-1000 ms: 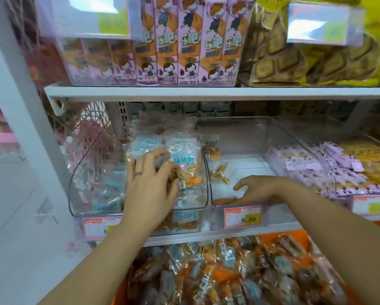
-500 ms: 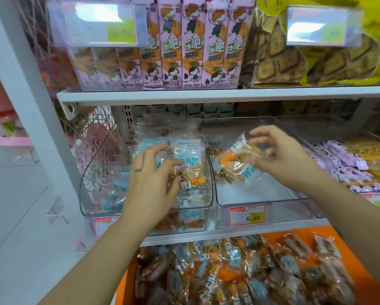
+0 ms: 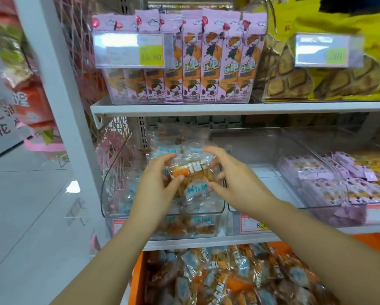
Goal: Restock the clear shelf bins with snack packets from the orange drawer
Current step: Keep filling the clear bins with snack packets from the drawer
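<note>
Both hands meet over the left clear bin [image 3: 110, 194], which is heaped with clear snack packets. My left hand [image 3: 156, 183] and my right hand [image 3: 235, 179] pinch one clear packet with an orange label [image 3: 190, 170] between them, just above the heap. The clear bin [image 3: 261, 150] to the right of it holds almost nothing I can see. Below the shelf, the orange drawer [image 3: 136, 278] stands open and is full of the same packets [image 3: 228, 276].
A third clear bin [image 3: 336, 172] at the right holds lilac packets. The shelf above carries pink snack boxes [image 3: 209, 62] and yellow biscuit bags [image 3: 316, 80], with price tags in front. A white upright [image 3: 59, 106] stands at the left, beside an aisle floor.
My right hand lifted a packet out of the middle bin and carried it left to the heaped bin. My left hand came off the heap and now holds that packet too.
</note>
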